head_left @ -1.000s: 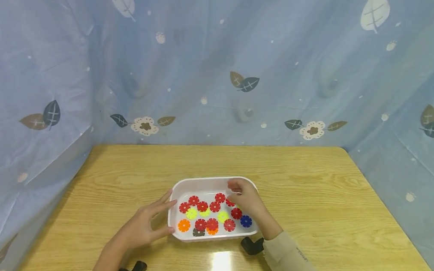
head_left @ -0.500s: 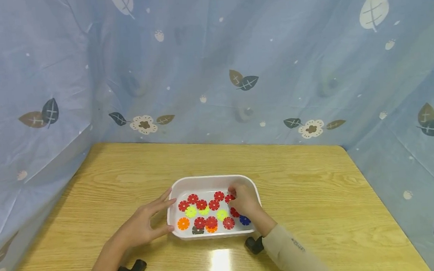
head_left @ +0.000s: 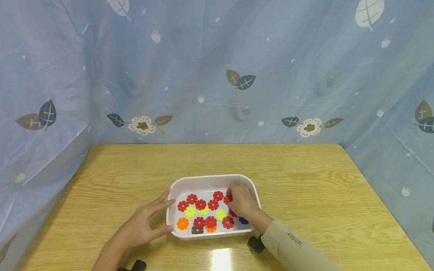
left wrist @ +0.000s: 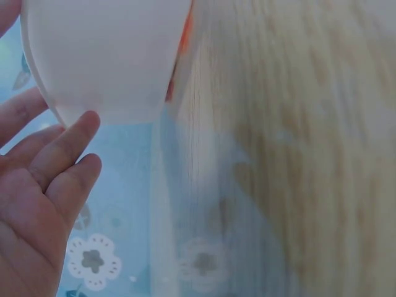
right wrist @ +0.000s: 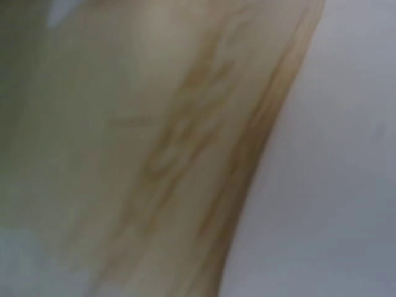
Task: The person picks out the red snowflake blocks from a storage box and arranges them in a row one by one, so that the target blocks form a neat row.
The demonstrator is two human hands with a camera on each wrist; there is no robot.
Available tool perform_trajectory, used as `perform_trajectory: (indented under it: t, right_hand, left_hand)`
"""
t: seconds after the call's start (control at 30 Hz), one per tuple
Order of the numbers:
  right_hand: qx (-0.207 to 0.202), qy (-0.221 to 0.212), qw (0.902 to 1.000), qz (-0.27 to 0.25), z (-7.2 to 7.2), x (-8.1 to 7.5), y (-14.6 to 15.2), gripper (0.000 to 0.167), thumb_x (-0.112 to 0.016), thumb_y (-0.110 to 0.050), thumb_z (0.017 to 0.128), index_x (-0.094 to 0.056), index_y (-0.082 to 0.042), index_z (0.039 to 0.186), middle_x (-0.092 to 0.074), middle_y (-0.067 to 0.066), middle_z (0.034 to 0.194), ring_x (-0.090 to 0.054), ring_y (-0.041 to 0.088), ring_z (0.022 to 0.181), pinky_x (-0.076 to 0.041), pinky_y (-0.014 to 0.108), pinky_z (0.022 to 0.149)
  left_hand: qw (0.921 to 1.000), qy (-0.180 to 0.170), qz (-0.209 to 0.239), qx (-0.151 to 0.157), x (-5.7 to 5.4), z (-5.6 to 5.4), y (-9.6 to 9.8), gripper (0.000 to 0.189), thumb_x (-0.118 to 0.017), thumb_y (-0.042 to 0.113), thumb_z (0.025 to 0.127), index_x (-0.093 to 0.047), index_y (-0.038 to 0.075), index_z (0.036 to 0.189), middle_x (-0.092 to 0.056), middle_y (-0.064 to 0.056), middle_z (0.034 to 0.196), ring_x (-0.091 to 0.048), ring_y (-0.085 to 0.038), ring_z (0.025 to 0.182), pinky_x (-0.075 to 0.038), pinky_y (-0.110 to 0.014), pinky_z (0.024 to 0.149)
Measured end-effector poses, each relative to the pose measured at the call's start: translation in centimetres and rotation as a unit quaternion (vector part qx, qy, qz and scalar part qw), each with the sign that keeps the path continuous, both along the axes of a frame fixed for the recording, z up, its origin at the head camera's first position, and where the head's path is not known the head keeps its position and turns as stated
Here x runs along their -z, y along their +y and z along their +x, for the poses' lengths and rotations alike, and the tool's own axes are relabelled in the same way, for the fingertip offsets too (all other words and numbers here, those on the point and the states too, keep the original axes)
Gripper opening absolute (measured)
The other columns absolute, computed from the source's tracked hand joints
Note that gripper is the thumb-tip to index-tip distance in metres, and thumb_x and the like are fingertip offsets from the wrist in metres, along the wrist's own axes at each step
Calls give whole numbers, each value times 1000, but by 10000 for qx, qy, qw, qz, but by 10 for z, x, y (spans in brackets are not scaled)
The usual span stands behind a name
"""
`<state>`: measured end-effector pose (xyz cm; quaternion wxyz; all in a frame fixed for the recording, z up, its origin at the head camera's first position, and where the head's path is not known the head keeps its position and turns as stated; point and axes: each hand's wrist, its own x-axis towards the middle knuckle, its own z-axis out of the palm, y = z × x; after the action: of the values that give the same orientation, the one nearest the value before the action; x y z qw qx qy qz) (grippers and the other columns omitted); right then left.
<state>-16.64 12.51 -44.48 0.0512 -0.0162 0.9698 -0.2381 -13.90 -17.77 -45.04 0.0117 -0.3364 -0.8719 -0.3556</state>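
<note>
Right hand [head_left: 243, 200] lower, bunched, hold hidden; left hand [head_left: 143, 222] spread against tray [head_left: 198, 183]. Discs [head_left: 210, 221] likely light, stiff; pinch edges.

A leaf-printed blue cloth [head_left: 194, 47] hangs behind and at both sides of a wood-grain table [head_left: 302, 179]

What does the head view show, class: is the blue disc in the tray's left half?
No, the blue disc lies near the right end of the white tray.
</note>
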Motion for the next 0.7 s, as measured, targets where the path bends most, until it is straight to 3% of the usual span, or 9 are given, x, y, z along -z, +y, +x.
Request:
perform_trajectory:
  t: [0.4, 0.7]
  right_hand:
    - [-240, 32, 9986, -474, 1, -5, -1, 22, -68, 6, 79, -53, -7, 89, -52, 3, 76, -49, 16, 68, -45, 24, 57]
    - [-288, 174, 9890, -1440, 3, -5, 6, 21, -67, 7, 78, -63, -1, 97, -64, 9, 91, -59, 20, 84, -54, 33, 76]
  left_hand:
    - [10000, 71, 14, -4, 3, -1, -1, 64, -73, 36, 82, -52, 9, 136, -29, -11, 154, -38, -38, 133, -39, -57, 101]
    - [9997, 231, -27, 62, 6, -3, -1, 64, -73, 35, 82, -52, 9, 136, -29, -13, 154, -40, -39, 132, -39, -56, 100]
